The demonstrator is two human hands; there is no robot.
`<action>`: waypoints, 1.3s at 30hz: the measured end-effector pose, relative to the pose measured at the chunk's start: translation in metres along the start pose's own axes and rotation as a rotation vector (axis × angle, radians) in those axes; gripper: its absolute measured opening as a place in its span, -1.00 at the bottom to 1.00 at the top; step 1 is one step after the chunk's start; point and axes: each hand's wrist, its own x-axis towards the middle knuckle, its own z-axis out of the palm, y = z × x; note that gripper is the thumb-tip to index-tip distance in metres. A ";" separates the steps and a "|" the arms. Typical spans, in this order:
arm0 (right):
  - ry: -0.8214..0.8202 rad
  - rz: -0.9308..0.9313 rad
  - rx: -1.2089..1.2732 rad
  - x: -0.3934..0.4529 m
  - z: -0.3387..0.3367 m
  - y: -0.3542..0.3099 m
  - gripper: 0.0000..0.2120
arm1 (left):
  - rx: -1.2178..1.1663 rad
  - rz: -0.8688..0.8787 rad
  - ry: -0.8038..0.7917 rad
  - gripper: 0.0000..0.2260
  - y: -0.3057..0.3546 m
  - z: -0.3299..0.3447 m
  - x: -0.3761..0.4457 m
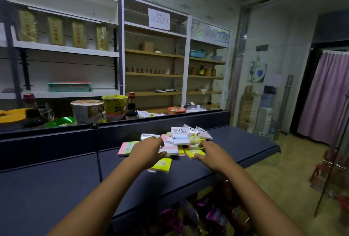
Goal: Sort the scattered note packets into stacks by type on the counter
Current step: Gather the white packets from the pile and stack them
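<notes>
Your work surface is a dark blue table (56,188) with a raised back ledge; behind it stand shop shelves (154,54) carrying jars, boxes and baskets, and instant-noodle cups (88,110) with sauce bottles sit just beyond the ledge. A purple curtain (326,95) hangs at the far right.

The note packets (181,139) lie in a loose, overlapping pile near the middle of the table, close to the ledge. White-labelled packets sit on top at the rear of the pile. A pink-and-green packet (127,147) lies flat at the left edge of the pile, apart from the rest. A yellow packet (162,164) lies on its own at the near side, partly under your left wrist.

Your left hand (149,150) reaches into the left side of the pile. Its grip is closed around a white-and-pink packet (170,149), fingers above and thumb at the near edge.

Your right hand (213,153) rests on the right side of the pile. Its fingers are extended and its grip is not closed; the thumb touches a second yellow packet (194,153), and the fingertips touch packets beyond it.
</notes>
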 end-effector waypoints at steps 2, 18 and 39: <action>0.006 -0.002 0.009 0.020 0.001 0.008 -0.56 | 0.006 0.000 0.000 -0.68 -0.003 0.006 0.022; -0.028 -0.086 0.056 0.135 0.018 0.092 -0.57 | -0.029 -0.171 -0.016 -0.68 0.021 0.066 0.135; -0.095 -0.302 0.196 0.211 0.032 0.121 -0.63 | -0.488 -0.705 0.082 -0.49 0.045 0.110 0.171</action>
